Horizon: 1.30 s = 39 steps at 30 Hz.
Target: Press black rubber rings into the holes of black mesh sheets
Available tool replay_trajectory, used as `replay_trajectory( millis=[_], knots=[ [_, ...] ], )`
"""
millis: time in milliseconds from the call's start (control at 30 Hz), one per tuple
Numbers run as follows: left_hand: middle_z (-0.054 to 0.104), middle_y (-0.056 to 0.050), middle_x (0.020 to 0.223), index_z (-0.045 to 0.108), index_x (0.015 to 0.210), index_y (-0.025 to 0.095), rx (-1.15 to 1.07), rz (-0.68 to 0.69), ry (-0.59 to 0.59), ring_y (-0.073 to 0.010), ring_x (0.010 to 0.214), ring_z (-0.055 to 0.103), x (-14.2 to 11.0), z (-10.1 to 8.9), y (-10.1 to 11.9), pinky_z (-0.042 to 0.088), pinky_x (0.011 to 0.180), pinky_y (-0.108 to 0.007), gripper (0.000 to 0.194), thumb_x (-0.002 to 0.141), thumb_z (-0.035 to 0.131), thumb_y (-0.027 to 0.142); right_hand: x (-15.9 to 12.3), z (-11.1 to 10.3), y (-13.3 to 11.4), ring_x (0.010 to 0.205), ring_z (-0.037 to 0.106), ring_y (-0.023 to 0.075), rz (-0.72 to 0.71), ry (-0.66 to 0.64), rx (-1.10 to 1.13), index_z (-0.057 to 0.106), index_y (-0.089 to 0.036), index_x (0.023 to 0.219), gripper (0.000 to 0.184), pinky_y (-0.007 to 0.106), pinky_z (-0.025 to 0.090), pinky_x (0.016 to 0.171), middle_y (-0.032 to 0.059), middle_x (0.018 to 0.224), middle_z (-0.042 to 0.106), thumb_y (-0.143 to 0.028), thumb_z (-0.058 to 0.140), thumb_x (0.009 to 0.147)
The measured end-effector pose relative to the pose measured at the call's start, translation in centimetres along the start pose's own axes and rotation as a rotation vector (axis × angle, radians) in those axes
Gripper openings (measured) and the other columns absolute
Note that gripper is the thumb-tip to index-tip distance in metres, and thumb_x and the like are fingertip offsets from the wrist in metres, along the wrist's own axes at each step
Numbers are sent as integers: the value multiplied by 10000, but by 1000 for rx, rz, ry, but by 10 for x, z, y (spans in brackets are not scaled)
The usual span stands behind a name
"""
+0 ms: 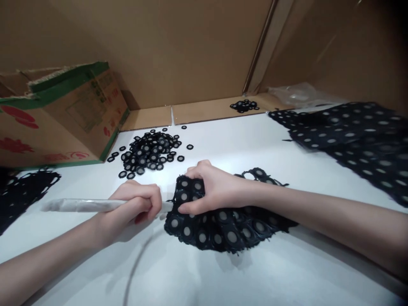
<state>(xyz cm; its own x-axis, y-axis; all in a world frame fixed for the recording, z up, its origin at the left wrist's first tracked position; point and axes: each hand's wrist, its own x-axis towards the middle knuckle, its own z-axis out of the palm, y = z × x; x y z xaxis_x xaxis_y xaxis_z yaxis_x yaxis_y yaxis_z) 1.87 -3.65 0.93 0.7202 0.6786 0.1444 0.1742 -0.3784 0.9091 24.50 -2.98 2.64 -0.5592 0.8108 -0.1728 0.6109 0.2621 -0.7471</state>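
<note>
My left hand (135,202) is closed round a white, pen-like stick (83,205), its tip pointing right and meeting the left edge of a black rubbery sheet (219,227). Pale round discs are set all over that sheet. Its near edge is ragged. With thumb and fingers my right hand (212,187) pinches the sheet near its left end, thumb on top. The fingers behind are partly hidden. Beyond the hands lies a heap of loose black rings with grey centres (151,151).
A cardboard box (73,114) with green edges stands at the left. More disc-studded black sheets (360,140) lie at the right, near a clear plastic bag (299,95). A small ring pile (244,105) sits by the cardboard back wall (178,46). Black perforated scrap (25,191) lies at the left.
</note>
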Motion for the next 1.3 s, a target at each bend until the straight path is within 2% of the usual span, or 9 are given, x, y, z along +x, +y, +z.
replay_trajectory(
  millis=[200, 400, 567, 667, 767, 900, 1033, 1167, 1300],
  knots=[
    [373, 4, 489, 438, 555, 161, -42, -32, -53, -96, 459, 327, 0, 2, -4, 224, 413, -228, 256, 755, 329, 43, -1, 1, 0, 985, 464, 251, -51, 0, 11, 457, -215, 633, 306, 295, 413, 755, 21, 679, 524, -408, 693, 659],
    [383, 8, 485, 457, 541, 157, -69, -130, 2, -91, 453, 325, 0, 4, 2, 216, 416, -231, 238, 738, 356, 68, 2, 3, 2, 880, 492, 227, -48, 14, -2, 421, -215, 595, 364, 305, 383, 733, -2, 640, 513, -435, 708, 632],
    [441, 6, 528, 489, 556, 155, 62, -69, 49, -95, 506, 394, -1, 2, 9, 291, 474, -219, 245, 754, 366, 79, 5, 2, -2, 891, 484, 241, -35, -7, -22, 467, -213, 612, 398, 314, 372, 740, 4, 668, 531, -506, 736, 590],
    [445, 1, 531, 493, 569, 161, 153, -24, 57, -113, 559, 416, -2, 3, 13, 315, 515, -222, 255, 769, 359, 75, 7, 1, -5, 863, 468, 246, -4, -38, -95, 399, -215, 576, 507, 312, 368, 712, 2, 632, 473, -571, 759, 541],
    [441, 1, 513, 492, 576, 166, 185, 32, 65, -123, 583, 412, -2, 4, 15, 321, 533, -221, 257, 777, 361, 76, 9, 1, -7, 803, 461, 230, -19, -57, -172, 346, -212, 556, 547, 322, 361, 712, -3, 616, 436, -593, 738, 569],
    [424, 3, 467, 501, 556, 163, 42, 16, 119, -120, 533, 402, -4, 4, 12, 302, 489, -223, 242, 753, 382, 90, 8, 2, -4, 834, 486, 228, -97, -67, -170, 452, -203, 596, 426, 354, 358, 802, 7, 695, 528, -538, 711, 642],
    [397, 1, 424, 506, 530, 164, -135, -39, 168, -125, 477, 367, -10, 4, 9, 258, 431, -241, 232, 733, 404, 117, 6, 4, 1, 880, 516, 228, -181, -47, -122, 595, -211, 735, 301, 385, 334, 896, 9, 793, 616, -493, 687, 690],
    [436, -6, 481, 516, 543, 157, -64, 8, 122, -120, 521, 407, -14, 5, 10, 300, 470, -232, 247, 740, 393, 73, 3, 4, 7, 852, 547, 205, -229, -43, -55, 624, -214, 769, 243, 350, 373, 858, -1, 779, 644, -444, 679, 714],
    [454, -3, 516, 500, 568, 162, 33, 47, 93, -116, 534, 417, -13, 6, 13, 328, 499, -224, 256, 762, 368, 59, 0, 5, 10, 792, 569, 181, -243, -32, 15, 628, -206, 758, 197, 298, 416, 729, -10, 744, 652, -389, 687, 714]
  ],
)
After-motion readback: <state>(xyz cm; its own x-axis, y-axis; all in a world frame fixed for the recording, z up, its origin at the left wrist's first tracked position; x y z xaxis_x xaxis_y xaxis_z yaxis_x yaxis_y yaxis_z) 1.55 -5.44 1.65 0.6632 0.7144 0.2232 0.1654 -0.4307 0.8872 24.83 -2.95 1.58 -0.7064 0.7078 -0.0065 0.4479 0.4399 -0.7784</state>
